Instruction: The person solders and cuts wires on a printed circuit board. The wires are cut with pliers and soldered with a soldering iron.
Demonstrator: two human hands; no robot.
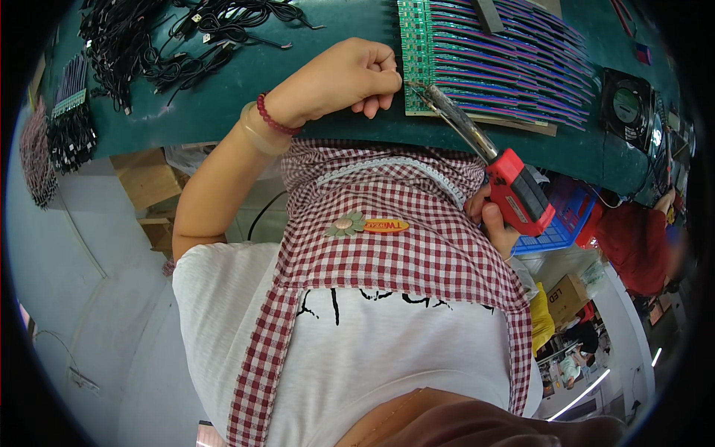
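Observation:
My left hand [356,78] is closed in a pinch at the left edge of a green circuit board panel [418,63]. Whatever its fingertips hold is too small to make out. My right hand [497,223] grips a red and black soldering gun [514,186] by its handle. The gun's long metal barrel slants up to the left, and its tip is at the panel's near left corner, close to my left fingertips. Rows of purple, blue and dark wires [514,71] run rightward from the panel, with a grey bar [488,15] lying across them at the far side.
Bundled black cables [179,56] cover the table's [342,18] far left. More wired boards [69,104] hang at its left edge. A black fan-like device [627,106] stands at the right. Below are a blue crate [555,223] and cardboard boxes [145,179]. Someone in red [633,246] is at the right.

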